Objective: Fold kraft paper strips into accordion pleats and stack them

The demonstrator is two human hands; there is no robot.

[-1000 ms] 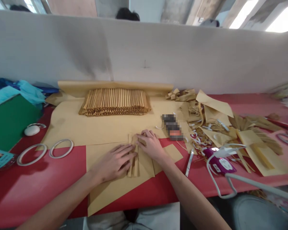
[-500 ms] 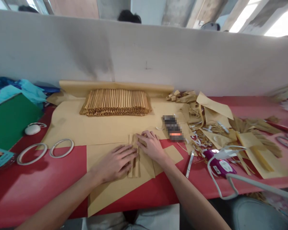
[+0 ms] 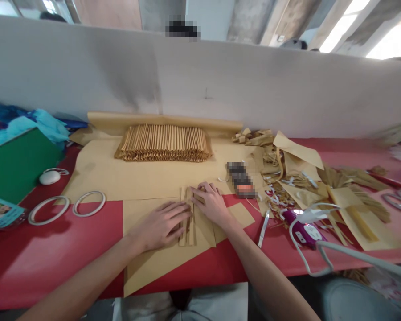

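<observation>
My left hand (image 3: 165,225) lies flat, fingers stretched out, over narrow folded strips of brown kraft paper (image 3: 191,236). Its palm rests on a larger brown paper sheet (image 3: 143,263) on the red table. My right hand (image 3: 210,203) touches the upper right side of the strips, its fingers slightly bent and spread. Between the two hands the strips run roughly upright in view, partly covered by the left fingers. A smaller paper piece (image 3: 240,216) lies beside the right wrist.
Pleated brown paper (image 3: 165,141) stands behind my hands. Two white tape rings (image 3: 49,210) lie at left. At right are a pixelated dark object (image 3: 241,179), a box-cutter-like tool (image 3: 263,229), a purple power strip (image 3: 304,228), paper scraps (image 3: 270,156) and scissors (image 3: 399,203).
The camera view has shifted slightly, moving the left-side things a little to the right in the picture. Both hands stay in about the same place on the paper strips.
</observation>
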